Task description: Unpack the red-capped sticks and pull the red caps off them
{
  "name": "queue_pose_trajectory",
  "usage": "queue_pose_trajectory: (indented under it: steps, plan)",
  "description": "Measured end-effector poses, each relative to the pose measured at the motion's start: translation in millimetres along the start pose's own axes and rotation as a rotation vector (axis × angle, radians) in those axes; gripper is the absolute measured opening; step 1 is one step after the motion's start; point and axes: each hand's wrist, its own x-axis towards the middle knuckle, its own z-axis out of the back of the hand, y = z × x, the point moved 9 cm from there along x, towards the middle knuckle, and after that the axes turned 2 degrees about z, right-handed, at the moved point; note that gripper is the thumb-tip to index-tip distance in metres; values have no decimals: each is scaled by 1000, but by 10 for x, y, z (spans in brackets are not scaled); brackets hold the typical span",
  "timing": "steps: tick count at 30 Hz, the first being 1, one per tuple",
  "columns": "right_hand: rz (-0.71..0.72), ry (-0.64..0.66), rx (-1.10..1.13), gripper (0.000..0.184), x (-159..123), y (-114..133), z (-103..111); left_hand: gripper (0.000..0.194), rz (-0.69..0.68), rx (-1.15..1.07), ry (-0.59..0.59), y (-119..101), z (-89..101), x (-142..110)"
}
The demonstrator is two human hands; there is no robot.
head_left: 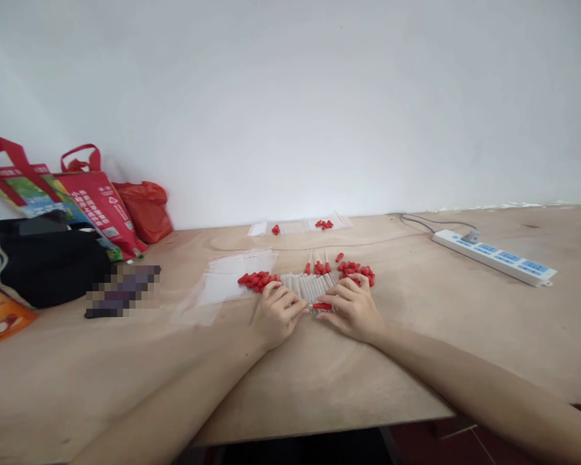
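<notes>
My left hand (279,314) pinches a thin clear glass tube, mostly hidden by the fingers. Between the thumb and fingers of my right hand (353,310) is a red rubber bulb (322,306), lying in line with the tube; whether the tube sits inside it I cannot tell. Just behind both hands lies a row of clear glass tubes (310,284). Red bulbs are piled on the left (257,281) and on the right (357,270). Beyond the row, several droppers (318,266) lie with red bulbs on their tubes.
Clear plastic bags (232,278) lie to the left, and another bag with red bulbs (324,225) lies by the wall. A white power strip (494,257) is at right. Shopping bags (97,203), a black bag (43,265) and a pixelated dark object (123,290) occupy the left.
</notes>
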Motion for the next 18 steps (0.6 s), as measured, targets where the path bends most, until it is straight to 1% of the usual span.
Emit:
queue_pose_trajectory:
  steps: [2,8,12,16,18]
  plan:
    - [31,-7,-24,16,-8,34,-11,16,-8,1,7,-19,15,6]
    - [96,-6,-22,18,-22,97,6,18,-3,-14,13,-44,53,2]
    - [128,-8,-23,16,-13,143,19,19,-13,-33,8,-63,51,1]
    - [129,16,-24,15,-44,123,8,20,-6,-76,19,-30,68,-10]
    - [75,3,-30,18,-69,30,43,21,21,-87,21,39,102,-40]
